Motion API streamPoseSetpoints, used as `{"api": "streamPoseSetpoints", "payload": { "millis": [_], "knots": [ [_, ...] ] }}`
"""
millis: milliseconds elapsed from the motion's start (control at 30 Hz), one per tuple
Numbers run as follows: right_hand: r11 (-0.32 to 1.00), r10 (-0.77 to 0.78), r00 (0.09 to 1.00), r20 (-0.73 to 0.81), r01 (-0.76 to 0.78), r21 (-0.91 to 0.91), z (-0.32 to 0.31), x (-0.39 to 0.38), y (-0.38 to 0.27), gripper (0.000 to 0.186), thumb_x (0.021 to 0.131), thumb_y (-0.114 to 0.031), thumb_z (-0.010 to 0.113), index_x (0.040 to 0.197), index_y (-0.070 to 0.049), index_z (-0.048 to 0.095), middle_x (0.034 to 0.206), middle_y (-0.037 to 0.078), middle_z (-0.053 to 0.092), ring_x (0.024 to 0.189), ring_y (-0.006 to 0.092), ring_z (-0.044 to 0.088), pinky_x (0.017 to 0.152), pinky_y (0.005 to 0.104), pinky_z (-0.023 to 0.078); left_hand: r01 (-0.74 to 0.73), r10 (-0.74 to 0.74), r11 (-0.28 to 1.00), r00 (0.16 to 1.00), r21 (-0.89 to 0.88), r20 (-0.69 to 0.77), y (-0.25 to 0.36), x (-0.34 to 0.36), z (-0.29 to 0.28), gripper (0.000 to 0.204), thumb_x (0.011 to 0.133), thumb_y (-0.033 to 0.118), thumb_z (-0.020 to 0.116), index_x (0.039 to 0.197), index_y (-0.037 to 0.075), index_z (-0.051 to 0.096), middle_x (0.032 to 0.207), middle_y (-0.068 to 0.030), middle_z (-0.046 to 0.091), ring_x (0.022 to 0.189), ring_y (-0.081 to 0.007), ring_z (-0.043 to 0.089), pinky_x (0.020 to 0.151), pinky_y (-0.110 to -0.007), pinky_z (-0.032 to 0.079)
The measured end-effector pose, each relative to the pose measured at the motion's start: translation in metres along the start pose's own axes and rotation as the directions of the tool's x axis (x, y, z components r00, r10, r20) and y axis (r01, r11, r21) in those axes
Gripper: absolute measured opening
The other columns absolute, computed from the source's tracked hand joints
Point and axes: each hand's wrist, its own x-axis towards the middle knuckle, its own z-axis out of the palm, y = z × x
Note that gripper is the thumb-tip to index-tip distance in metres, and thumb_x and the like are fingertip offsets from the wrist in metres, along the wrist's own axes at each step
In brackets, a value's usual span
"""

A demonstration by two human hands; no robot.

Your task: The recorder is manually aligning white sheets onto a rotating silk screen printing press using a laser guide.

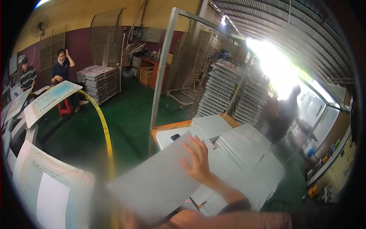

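A blank, pale grey-white rectangular sheet (156,179) is tilted in front of me, above a table of similar panels. My right hand (197,158) rests against its upper right part, fingers spread and stretched out, with the thumb also showing on the near face. Down by the sheet's lower left edge, my left hand (129,219) is blurred and partly cut off, so its fingers cannot be made out. A bare forearm (236,221) runs along the bottom of the view. Just beyond the sheet, a dark phone (175,137) lies on a white panel.
Stacked white panels (244,143) cover the orange-edged table. A metal post (163,68) rises at its far corner. Left, a curved yellow rail (105,126) passes stained boards (53,183). Tall racks (219,87) stand behind; two people (63,70) are far left, a dark figure (284,114) right.
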Motion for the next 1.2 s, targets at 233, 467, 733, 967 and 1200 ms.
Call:
{"api": "streamPoseSetpoints", "payload": {
  "millis": [233, 467, 733, 967, 1200],
  "knots": [
    [0.546, 0.270, 0.735, 0.622, -0.649, 0.529, 0.035, 0.004, 0.001, 0.050, 0.093, -0.016, 0.056, 0.137, 0.000, 0.037, 0.136, 0.016, 0.043, 0.127, 0.0298, 0.042, 0.105, 0.0376, 0.034, 0.071, -0.128, 0.966, 0.968, -0.250, -0.218, 0.028, -0.026, -0.065, 0.040, 0.097, 0.017, 0.053, 0.134, 0.004, 0.043, 0.115, -0.0088, 0.055, 0.100, -0.0162, 0.052, 0.081, -0.027, 0.045],
    [0.287, 0.069, 0.567, 0.821, -0.799, 0.528, 0.057, 0.030, -0.022, 0.048, 0.093, -0.009, 0.053, 0.136, 0.001, 0.033, 0.124, 0.013, 0.051, 0.118, 0.0194, 0.047, 0.101, 0.0342, 0.037, -0.348, 0.320, 0.908, 0.935, -0.233, -0.152, 0.060, -0.023, -0.091, 0.043, 0.096, 0.013, 0.051, 0.132, -0.007, 0.038, 0.126, -0.0136, 0.054, 0.114, -0.0225, 0.052, 0.100, -0.037, 0.040],
    [0.307, -0.179, 0.564, 0.807, -0.747, 0.590, 0.145, 0.092, -0.080, 0.054, 0.093, -0.010, 0.055, 0.139, 0.000, 0.030, 0.126, 0.013, 0.052, 0.116, 0.0191, 0.051, 0.099, 0.0323, 0.039, -0.060, 0.031, 0.997, 0.859, -0.041, -0.511, 0.101, -0.029, -0.123, 0.029, 0.092, 0.018, 0.053, 0.114, -0.002, 0.052, 0.099, -0.0097, 0.057, 0.091, -0.0181, 0.054, 0.083, -0.035, 0.044],
    [0.218, -0.248, 0.471, 0.847, -0.825, 0.522, 0.291, 0.157, -0.100, 0.054, 0.090, -0.007, 0.059, 0.138, 0.002, 0.035, 0.118, 0.013, 0.059, 0.106, 0.0172, 0.058, 0.092, 0.0291, 0.045, 0.114, 0.017, 0.979, 0.781, 0.169, -0.624, 0.121, 0.022, -0.152, 0.042, 0.092, 0.014, 0.051, 0.131, -0.001, 0.046, 0.113, -0.0137, 0.060, 0.101, -0.0212, 0.058, 0.088, -0.031, 0.045],
    [0.279, -0.392, 0.468, 0.792, -0.759, 0.588, 0.476, 0.238, -0.082, 0.054, 0.089, -0.002, 0.056, 0.139, 0.002, 0.037, 0.122, 0.014, 0.057, 0.107, 0.0184, 0.058, 0.092, 0.0300, 0.046, 0.240, 0.525, 0.648, 0.546, 0.723, -0.652, 0.149, 0.117, -0.133, 0.034, 0.084, -0.001, 0.058, 0.117, 0.000, 0.055, 0.116, -0.0177, 0.060, 0.106, -0.0325, 0.058, 0.091, -0.036, 0.045]
  ]
}}
